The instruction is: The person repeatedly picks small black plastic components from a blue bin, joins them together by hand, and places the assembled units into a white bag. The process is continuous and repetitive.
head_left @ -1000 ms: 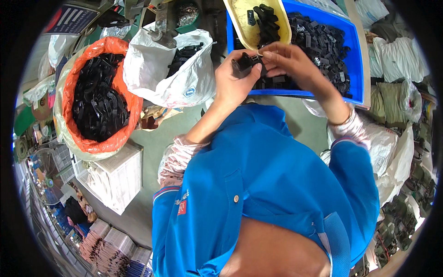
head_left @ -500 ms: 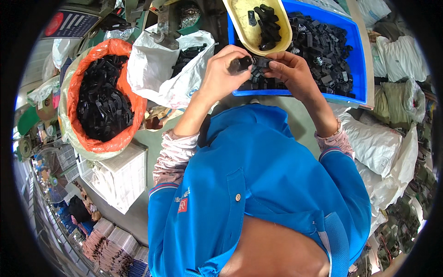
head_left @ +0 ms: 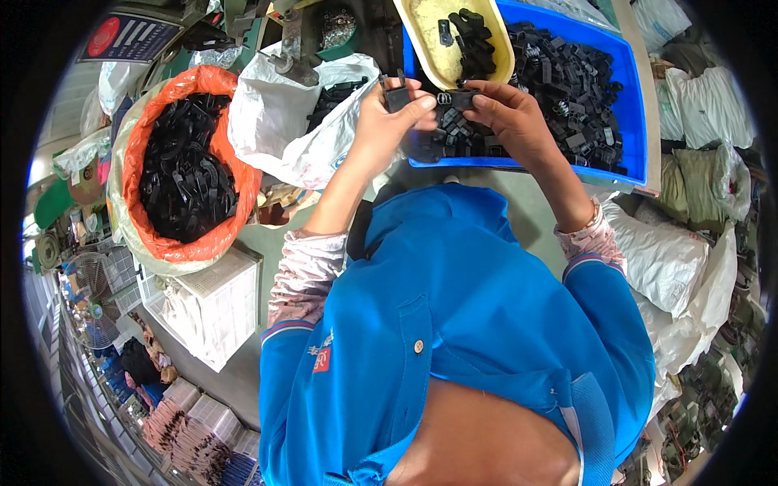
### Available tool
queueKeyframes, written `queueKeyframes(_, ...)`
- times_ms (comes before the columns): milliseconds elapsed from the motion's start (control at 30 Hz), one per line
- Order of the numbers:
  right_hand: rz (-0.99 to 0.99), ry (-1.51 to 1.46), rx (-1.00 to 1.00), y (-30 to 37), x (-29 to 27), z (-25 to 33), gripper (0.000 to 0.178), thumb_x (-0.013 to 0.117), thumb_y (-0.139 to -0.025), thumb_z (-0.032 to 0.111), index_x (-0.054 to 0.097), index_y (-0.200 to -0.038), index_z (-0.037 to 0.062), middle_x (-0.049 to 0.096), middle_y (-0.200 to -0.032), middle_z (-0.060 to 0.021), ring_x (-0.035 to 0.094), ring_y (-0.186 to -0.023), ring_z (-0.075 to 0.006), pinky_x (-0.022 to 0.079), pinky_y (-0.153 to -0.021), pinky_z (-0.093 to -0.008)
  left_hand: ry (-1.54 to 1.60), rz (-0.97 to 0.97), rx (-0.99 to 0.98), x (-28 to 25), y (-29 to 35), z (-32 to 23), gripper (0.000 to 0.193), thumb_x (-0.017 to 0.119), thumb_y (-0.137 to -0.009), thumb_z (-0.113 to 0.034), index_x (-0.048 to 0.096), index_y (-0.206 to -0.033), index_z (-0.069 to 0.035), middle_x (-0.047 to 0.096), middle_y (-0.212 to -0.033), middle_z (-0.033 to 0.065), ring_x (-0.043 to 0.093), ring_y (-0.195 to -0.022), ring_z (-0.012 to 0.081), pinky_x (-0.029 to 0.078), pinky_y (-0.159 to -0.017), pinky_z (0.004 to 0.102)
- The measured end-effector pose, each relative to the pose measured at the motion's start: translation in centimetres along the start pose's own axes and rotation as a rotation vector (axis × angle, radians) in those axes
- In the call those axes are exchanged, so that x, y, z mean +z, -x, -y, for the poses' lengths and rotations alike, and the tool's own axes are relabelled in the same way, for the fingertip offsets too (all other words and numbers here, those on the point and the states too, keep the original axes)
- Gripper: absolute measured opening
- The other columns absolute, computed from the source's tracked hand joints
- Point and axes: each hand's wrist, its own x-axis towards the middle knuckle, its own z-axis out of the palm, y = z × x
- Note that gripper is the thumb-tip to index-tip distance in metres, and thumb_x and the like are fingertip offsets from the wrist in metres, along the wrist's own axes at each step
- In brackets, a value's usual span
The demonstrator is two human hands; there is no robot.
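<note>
My left hand [head_left: 379,130] is closed on a black plastic piece [head_left: 397,99] with thin prongs sticking up. Below those fingers a dark, motion-smeared piece [head_left: 423,147] shows; whether the hand touches it I cannot tell. My right hand [head_left: 512,115] pinches a small black plastic block [head_left: 463,100], with a metal coil spring [head_left: 443,99] at its left end. Both hands are over the front left part of a blue bin [head_left: 639,121] full of similar black blocks, some with springs. A yellow tray [head_left: 500,53] holding several black pieces rests over the bin, just beyond my fingers.
Left of my hands stands a white sack [head_left: 271,142] with black parts inside. Farther left is an orange-lined sack [head_left: 247,194] of black parts, near a white crate [head_left: 223,312]. Behind the white sack is a metal machine part [head_left: 292,65]. White sacks [head_left: 656,251] lie at right.
My left hand has moved slightly left and turned, drawing away from the right hand's block. The prongs and the spring now show. My right hand has hardly moved.
</note>
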Motion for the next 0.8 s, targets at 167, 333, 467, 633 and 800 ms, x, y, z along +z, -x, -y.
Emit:
queueKeyframes(167,0.065,0.08,-0.093,0.1,-1.0,2.4,0.034,0.061,-0.095,0.01,0.057,-0.126,-0.0033,0.066,-0.108,-0.0074,0.064,-0.092,-0.0119,0.054,-0.083,-0.0251,0.213,0.246,-0.202,-1.1,1.1,-1.4,0.032,0.057,-0.096,-0.013,0.049,-0.123,0.003,0.058,-0.108,0.0147,0.064,-0.091,0.0213,0.059,-0.068,0.0353)
queueKeyframes(333,0.097,0.303,-0.182,-0.6,-0.4,4.7,0.029,0.065,-0.093,0.011,0.06,-0.119,-0.0015,0.066,-0.1,-0.0052,0.064,-0.087,-0.0111,0.053,-0.08,-0.0251,-0.03,0.348,-0.191,0.0,1.9,-1.7,0.037,0.058,-0.096,-0.014,0.052,-0.129,0.001,0.063,-0.121,0.017,0.068,-0.099,0.0243,0.06,-0.074,0.0352)
queueKeyframes(467,0.158,0.412,-0.192,-1.1,-0.4,5.3,0.028,0.07,-0.09,0.013,0.064,-0.113,-0.0021,0.067,-0.097,-0.0061,0.065,-0.086,-0.0128,0.053,-0.08,-0.0258,-0.035,0.377,-0.212,-0.1,1.8,-0.9,0.036,0.062,-0.095,-0.015,0.055,-0.129,-0.004,0.065,-0.122,0.0135,0.07,-0.094,0.0232,0.057,-0.066,0.0284)
queueKeyframes(633,0.204,0.527,-0.198,-1.8,-0.7,5.2,0.026,0.07,-0.089,0.012,0.066,-0.11,-0.0033,0.068,-0.099,-0.0072,0.064,-0.086,-0.0123,0.053,-0.078,-0.0265,-0.066,0.389,-0.233,0.1,1.8,-0.8,0.038,0.064,-0.094,-0.016,0.054,-0.128,-0.005,0.064,-0.123,0.0122,0.07,-0.094,0.0224,0.055,-0.064,0.0275)
queueKeyframes(800,0.235,0.629,-0.152,-2.1,-0.4,5.6,0.027,0.07,-0.089,0.012,0.065,-0.11,-0.0044,0.068,-0.096,-0.0073,0.064,-0.084,-0.0113,0.053,-0.077,-0.0258,-0.057,0.388,-0.223,0.3,1.5,-0.5,0.038,0.065,-0.093,-0.018,0.053,-0.128,-0.006,0.065,-0.122,0.0119,0.07,-0.094,0.0226,0.055,-0.064,0.0283)
